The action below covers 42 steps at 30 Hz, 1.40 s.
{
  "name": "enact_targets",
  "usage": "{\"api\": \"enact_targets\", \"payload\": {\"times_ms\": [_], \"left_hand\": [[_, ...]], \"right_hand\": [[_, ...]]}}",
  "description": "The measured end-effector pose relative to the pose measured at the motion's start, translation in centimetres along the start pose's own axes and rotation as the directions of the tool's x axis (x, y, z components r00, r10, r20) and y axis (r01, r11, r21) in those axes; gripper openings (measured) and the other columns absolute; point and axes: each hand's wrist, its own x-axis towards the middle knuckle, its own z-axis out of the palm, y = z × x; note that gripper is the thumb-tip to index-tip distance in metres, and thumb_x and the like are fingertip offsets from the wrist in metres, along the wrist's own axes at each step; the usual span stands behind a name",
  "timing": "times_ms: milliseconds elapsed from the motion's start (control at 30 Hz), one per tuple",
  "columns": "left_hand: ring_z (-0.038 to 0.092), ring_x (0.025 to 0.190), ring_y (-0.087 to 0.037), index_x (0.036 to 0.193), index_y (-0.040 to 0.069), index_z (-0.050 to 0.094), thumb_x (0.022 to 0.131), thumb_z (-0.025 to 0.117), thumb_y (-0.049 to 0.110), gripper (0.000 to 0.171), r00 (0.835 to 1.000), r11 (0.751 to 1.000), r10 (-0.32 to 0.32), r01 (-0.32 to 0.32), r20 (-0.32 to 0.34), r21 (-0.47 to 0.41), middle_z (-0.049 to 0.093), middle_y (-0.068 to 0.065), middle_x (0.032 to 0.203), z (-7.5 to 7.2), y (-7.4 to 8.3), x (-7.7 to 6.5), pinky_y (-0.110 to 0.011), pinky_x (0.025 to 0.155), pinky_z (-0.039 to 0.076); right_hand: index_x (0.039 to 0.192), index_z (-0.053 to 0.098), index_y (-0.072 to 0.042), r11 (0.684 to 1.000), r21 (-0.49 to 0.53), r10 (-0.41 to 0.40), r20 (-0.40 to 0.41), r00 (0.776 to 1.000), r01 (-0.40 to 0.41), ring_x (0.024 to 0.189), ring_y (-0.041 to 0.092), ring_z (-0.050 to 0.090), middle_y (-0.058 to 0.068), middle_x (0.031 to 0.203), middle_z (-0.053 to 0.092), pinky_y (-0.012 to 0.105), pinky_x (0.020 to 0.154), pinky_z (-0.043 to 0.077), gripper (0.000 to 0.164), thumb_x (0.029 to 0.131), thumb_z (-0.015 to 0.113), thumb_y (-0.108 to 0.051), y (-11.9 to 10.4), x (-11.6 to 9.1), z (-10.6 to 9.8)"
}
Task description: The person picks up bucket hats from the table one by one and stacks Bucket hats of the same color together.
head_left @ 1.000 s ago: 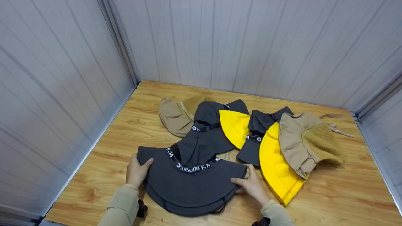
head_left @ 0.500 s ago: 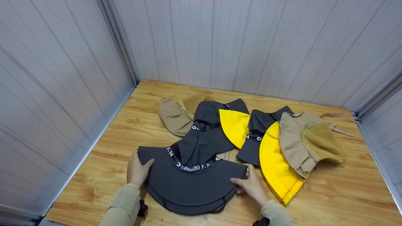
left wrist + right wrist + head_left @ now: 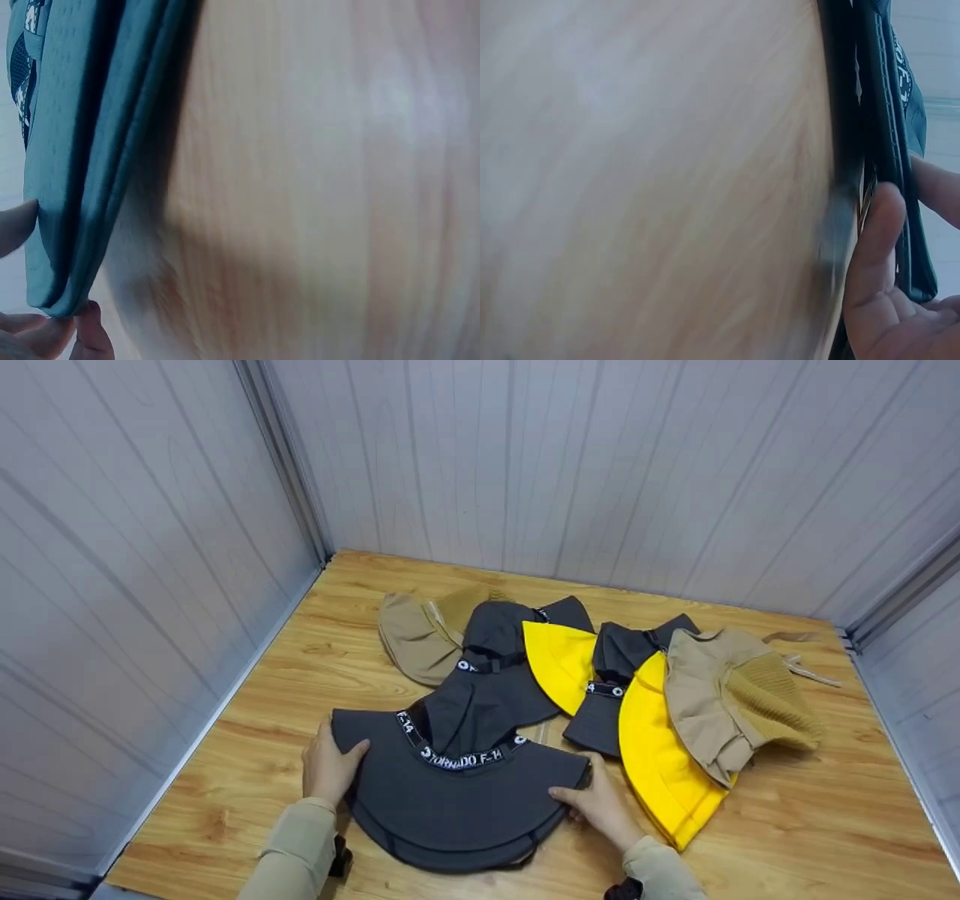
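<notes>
A dark grey bucket hat (image 3: 465,806) with a "TORNADO F-14" band lies flattened at the front of the table, its doubled wide brim toward me. My left hand (image 3: 330,765) grips the brim's left end, thumb on top and fingers beneath. At the right end, my right hand (image 3: 600,799) pinches the brim the same way. In the left wrist view the folded brim (image 3: 75,172) runs between thumb and fingertips. The right wrist view shows the brim edge (image 3: 889,150) held between thumb and fingers. The hat's crown overlaps another dark grey hat (image 3: 510,690) behind it.
Further back lie a tan hat (image 3: 420,641), a yellow brim (image 3: 562,660) and a small dark grey hat (image 3: 622,652). On the right, a yellow hat (image 3: 656,757) lies partly under a tan corduroy hat (image 3: 701,697). Pale panel walls (image 3: 525,472) enclose the wooden table (image 3: 825,825).
</notes>
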Motion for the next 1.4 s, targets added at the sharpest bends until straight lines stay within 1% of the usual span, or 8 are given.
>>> {"api": "enact_targets", "payload": {"times_ms": [100,233,433,767,933,1033,1167,1400], "left_hand": [[0.023,0.143,-0.052,0.154,-0.008,0.015,0.093,0.067,0.028,0.088,1.000,1.000,0.018,-0.018,0.004,0.021,0.026,-0.035,0.154,0.2,0.1,0.0,-0.061,0.119,0.013],[0.022,0.142,-0.053,0.155,-0.006,0.015,0.089,0.072,0.030,0.095,1.000,0.999,0.011,-0.011,0.006,0.038,0.023,-0.035,0.155,0.2,0.3,0.1,-0.063,0.117,0.017],[0.020,0.139,-0.054,0.157,-0.003,0.012,0.087,0.076,0.024,0.098,1.000,0.999,-0.005,0.004,0.010,0.040,0.020,-0.034,0.155,0.3,0.4,0.0,-0.063,0.112,0.027],[0.021,0.136,-0.055,0.156,-0.004,0.011,0.087,0.076,0.022,0.098,1.000,0.999,-0.003,0.002,0.009,0.040,0.022,-0.037,0.151,0.5,0.5,-0.1,-0.063,0.111,0.027],[0.024,0.132,-0.053,0.156,-0.004,0.011,0.087,0.076,0.020,0.098,1.000,0.999,-0.010,0.010,0.010,0.040,0.024,-0.037,0.149,0.7,0.5,-0.1,-0.063,0.108,0.031],[0.023,0.134,-0.054,0.156,-0.004,0.011,0.088,0.076,0.020,0.097,1.000,0.999,-0.013,0.012,0.010,0.037,0.024,-0.037,0.148,0.6,0.5,-0.1,-0.064,0.108,0.030],[0.022,0.135,-0.054,0.156,-0.004,0.011,0.087,0.076,0.020,0.098,1.000,0.999,-0.016,0.015,0.008,0.037,0.024,-0.037,0.149,0.6,0.5,-0.1,-0.064,0.109,0.029],[0.021,0.136,-0.053,0.156,-0.004,0.011,0.087,0.076,0.021,0.098,1.000,0.999,-0.022,0.022,0.015,0.040,0.023,-0.036,0.150,0.7,0.5,-0.2,-0.063,0.110,0.028]], "right_hand": [[0.137,0.044,0.000,0.995,-0.090,-0.040,-0.017,0.999,0.039,0.094,0.036,0.065,0.032,0.122,0.060,0.046,0.085,0.055,0.075,0.076,0.085,-0.019,0.0,0.0,-0.2],[0.140,0.045,0.003,0.982,-0.172,-0.083,-0.019,0.996,0.079,0.134,0.048,0.042,0.034,0.143,0.045,0.059,0.113,0.032,0.080,0.077,0.085,-0.022,-0.1,0.1,-0.5],[0.142,0.047,0.002,0.988,-0.147,-0.050,-0.020,0.999,0.047,0.126,0.044,0.050,0.030,0.139,0.049,0.056,0.107,0.040,0.078,0.078,0.084,-0.022,-0.5,0.2,-0.9],[0.139,0.046,0.008,0.977,0.202,-0.054,-0.082,0.995,0.070,0.122,0.039,0.053,0.028,0.133,0.056,0.040,0.102,0.047,0.058,0.089,0.070,-0.006,0.2,0.2,-1.2],[0.144,0.039,0.008,0.874,0.486,0.027,-0.052,0.998,0.001,0.121,0.025,0.056,0.029,0.142,0.047,0.022,0.093,0.048,0.055,0.094,0.061,-0.003,0.2,0.2,-1.4],[0.149,0.033,0.004,0.784,0.617,0.086,-0.001,0.996,-0.067,0.124,0.022,0.053,0.027,0.148,0.041,0.028,0.103,0.044,0.056,0.098,0.055,-0.005,0.3,0.3,-1.8],[0.155,0.023,0.000,0.694,0.710,0.110,0.058,0.992,-0.119,0.136,0.028,0.041,0.026,0.151,0.036,0.037,0.116,0.033,0.058,0.102,0.048,-0.005,0.4,0.5,-2.3],[0.158,0.017,-0.006,0.571,0.809,0.131,0.076,0.988,-0.138,0.136,0.025,0.038,0.022,0.159,0.019,0.030,0.114,0.036,0.061,0.104,0.044,-0.006,0.9,0.8,-2.6]]}}
